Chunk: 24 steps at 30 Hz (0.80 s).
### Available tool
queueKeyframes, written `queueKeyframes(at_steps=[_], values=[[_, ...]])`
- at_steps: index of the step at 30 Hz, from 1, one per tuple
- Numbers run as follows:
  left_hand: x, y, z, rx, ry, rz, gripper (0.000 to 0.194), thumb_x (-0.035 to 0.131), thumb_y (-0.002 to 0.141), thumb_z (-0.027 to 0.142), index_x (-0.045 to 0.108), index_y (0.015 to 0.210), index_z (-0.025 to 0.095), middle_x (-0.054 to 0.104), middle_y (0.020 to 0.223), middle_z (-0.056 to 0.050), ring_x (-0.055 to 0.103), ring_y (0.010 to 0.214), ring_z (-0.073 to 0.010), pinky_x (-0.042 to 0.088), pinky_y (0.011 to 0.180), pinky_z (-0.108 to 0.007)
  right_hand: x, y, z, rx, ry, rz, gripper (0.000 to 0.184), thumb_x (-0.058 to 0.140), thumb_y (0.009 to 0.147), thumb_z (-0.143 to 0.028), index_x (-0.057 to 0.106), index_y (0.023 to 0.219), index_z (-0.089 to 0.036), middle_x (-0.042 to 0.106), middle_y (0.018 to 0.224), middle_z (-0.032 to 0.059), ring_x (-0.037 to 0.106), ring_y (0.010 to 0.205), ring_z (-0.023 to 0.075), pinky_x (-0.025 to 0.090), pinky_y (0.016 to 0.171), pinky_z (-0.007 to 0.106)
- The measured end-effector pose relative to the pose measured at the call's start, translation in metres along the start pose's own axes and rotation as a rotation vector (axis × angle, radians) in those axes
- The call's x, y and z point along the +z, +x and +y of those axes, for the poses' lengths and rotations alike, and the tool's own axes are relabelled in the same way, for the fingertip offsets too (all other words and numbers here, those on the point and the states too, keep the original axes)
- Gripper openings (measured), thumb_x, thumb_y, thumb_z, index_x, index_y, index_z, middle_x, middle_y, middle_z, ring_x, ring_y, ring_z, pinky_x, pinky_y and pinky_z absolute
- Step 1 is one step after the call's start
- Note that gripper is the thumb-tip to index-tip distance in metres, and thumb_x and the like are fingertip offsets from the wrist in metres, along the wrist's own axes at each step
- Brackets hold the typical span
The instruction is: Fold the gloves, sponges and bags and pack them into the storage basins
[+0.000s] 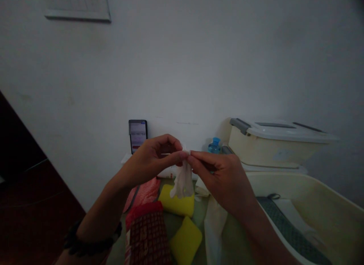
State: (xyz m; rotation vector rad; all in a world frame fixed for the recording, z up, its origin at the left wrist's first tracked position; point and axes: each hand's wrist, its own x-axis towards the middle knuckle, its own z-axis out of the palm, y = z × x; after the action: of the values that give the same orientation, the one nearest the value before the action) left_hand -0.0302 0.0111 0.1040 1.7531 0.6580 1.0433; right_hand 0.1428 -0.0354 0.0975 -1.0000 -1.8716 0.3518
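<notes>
The left hand [155, 158] and right hand [224, 174] pinch only the bunched top of a limp white item [182, 181] hanging above a yellow pad [178, 200], so a loosened fingertip could drop it, or uneven pulling could tear it.

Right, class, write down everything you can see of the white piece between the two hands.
The white piece looks thin, soft and limp, perhaps cloth or a glove; I can't tell which. Its top is gathered into a narrow bunch, pinched by the fingertips of the left hand and the right hand. Below, it hangs in loose folds, widening to an uneven lower edge. In the picture, that edge overlaps a yellow pad behind it.
</notes>
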Motion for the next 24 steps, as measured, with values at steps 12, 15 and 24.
queueKeyframes(at_steps=[12,15,24], values=[[-0.015,-0.006,0.008,0.026,-0.099,0.139,0.009,0.058,0.082,0.023,0.051,0.081,0.017,0.064,0.08,0.001,0.059,0.069,-0.009,0.048,0.06,-0.018,0.001,0.003,-0.001,0.258,0.444,0.228,0.008,0.06,0.082,-0.027,0.061,0.081,-0.019,0.06,0.062,-0.005,0.053,0.05,0.0054,0.043,0.046,0.013],[-0.014,-0.008,0.008,-0.006,-0.045,-0.011,0.028,0.066,0.078,0.028,0.051,0.1,0.018,0.064,0.086,0.0,0.06,0.07,-0.0104,0.049,0.058,-0.019,0.002,0.002,-0.002,0.267,0.436,0.194,0.009,0.061,0.082,-0.028,0.061,0.081,-0.019,0.059,0.062,-0.0051,0.052,0.05,0.005,0.041,0.045,0.013],[-0.012,-0.007,0.008,-0.004,0.008,-0.036,0.007,0.064,0.079,0.014,0.062,0.086,0.015,0.063,0.066,0.004,0.057,0.057,-0.0049,0.047,0.052,-0.011,0.001,0.001,0.004,0.248,0.43,0.116,0.01,0.061,0.081,-0.028,0.056,0.085,-0.02,0.061,0.073,-0.0026,0.056,0.066,0.009,0.044,0.056,0.019]])
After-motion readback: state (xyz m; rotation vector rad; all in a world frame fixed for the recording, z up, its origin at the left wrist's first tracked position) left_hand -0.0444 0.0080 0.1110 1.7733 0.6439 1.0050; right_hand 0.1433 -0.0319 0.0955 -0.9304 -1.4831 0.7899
